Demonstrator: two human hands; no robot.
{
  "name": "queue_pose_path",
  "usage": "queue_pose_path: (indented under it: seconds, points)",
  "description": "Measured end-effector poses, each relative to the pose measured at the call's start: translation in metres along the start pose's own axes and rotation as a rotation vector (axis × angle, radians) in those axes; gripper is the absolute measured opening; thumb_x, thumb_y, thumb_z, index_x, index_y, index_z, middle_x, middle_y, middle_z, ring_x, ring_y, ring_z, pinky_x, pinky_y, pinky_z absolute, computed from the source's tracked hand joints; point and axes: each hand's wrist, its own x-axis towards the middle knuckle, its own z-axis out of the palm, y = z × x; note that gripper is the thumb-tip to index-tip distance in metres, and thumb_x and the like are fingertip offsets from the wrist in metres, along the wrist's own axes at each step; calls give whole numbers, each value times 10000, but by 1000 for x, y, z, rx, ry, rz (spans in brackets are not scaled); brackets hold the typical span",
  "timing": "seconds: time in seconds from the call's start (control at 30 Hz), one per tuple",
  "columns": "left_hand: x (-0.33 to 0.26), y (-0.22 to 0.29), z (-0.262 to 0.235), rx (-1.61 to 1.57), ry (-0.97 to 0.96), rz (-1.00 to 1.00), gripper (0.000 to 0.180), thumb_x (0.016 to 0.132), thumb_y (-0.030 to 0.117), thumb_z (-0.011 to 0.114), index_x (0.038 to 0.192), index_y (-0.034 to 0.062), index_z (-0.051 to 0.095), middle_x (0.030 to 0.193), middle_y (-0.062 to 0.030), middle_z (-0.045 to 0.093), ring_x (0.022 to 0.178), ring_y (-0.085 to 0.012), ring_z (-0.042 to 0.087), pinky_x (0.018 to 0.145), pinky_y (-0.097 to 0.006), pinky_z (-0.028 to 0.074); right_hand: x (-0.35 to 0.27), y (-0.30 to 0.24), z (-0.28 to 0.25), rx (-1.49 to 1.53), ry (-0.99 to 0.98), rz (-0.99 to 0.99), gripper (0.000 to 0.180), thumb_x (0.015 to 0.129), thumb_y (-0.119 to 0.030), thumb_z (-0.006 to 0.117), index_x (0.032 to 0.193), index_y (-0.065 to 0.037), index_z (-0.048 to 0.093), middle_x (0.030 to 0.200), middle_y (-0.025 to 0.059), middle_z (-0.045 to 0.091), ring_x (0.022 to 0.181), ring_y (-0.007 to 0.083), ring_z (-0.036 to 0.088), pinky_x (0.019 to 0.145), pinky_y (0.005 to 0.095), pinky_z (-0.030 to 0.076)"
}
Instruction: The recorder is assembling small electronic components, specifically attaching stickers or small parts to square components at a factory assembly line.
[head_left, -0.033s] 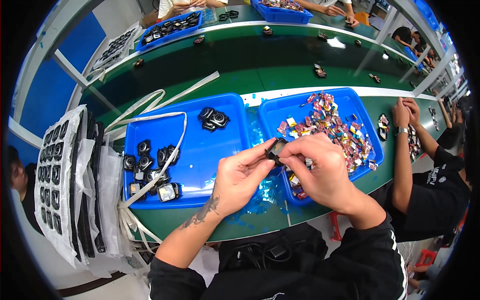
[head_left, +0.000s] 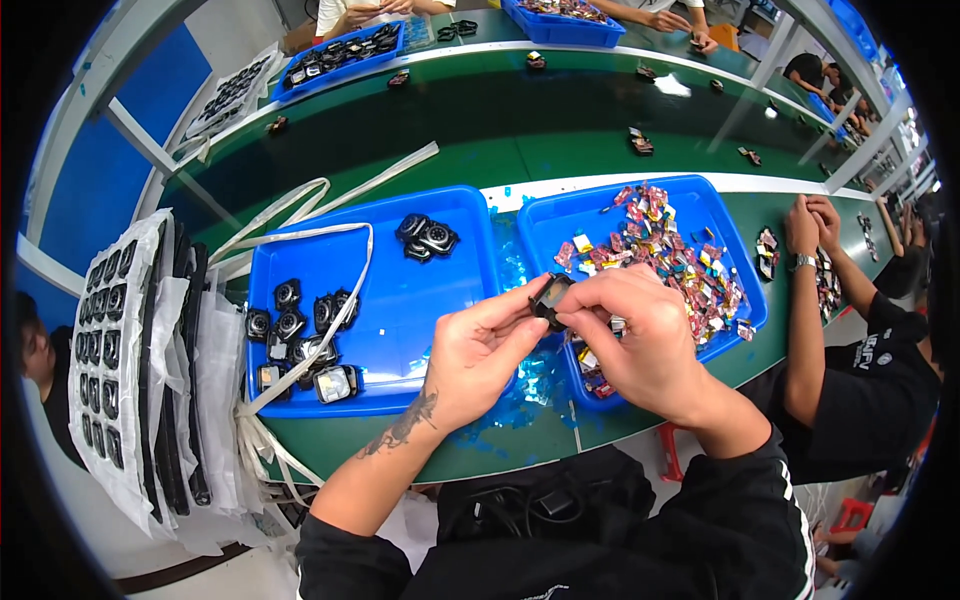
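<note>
I see my left hand [head_left: 478, 352] and right hand [head_left: 630, 335] both pinching one small black casing [head_left: 549, 299] — above the worktop's [head_left: 520, 440] near edge, between two blue trays [head_left: 400, 300].

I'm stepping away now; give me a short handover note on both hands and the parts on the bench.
Left hand and right hand together pinch one small black casing between the trays.
Left blue tray: loose black casings, three more at its back.
Right blue tray: heap of small colourful parts.
Done: cannot tell.
Left: the casing in hand, others in the tray.
</note>
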Motion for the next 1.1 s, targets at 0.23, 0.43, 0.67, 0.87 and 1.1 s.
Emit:
queue_pose_path:
  seconds: [0.23,0.43,0.67,0.87,1.1]
  points:
    - [1,-2,-1,-24,4,15,421,923,-48,571,1336,-58,492,1242,-146,603,1106,-160,591,968,-287,487,4,0,5,-59,10,-30,78,768,-21,709,817,-59,661,731,56,654,675,229,623,670,343,404]
    - [-1,-2,0,-47,5,8,423,923,-46,572,1338,-57,491,1233,-145,608,1100,-153,589,964,-282,487,5,-1,5,-76,-13,-31,85,768,-21,709,818,-71,662,725,42,646,675,213,603,704,342,370]
    - [-4,0,3,7,3,-16,412,939,-19,561,1343,-55,489,1211,-136,620,1081,-133,588,930,-265,491,8,-4,0,-152,3,-77,169,677,16,759,736,-69,626,670,25,594,627,190,535,684,331,354]
    - [-7,-2,7,54,6,78,420,941,-22,549,1354,-49,479,1232,-140,609,1100,-138,583,922,-273,499,8,-5,-10,-184,-75,13,223,670,-10,769,779,-67,582,727,40,555,696,216,541,694,339,377]
    - [4,8,9,-173,190,84,379,957,-18,510,1333,2,471,1178,-140,622,1078,-185,614,908,-307,525,-12,11,-1,561,-8,410,252,775,-15,747,928,-31,548,926,66,607,848,122,600,747,271,521]
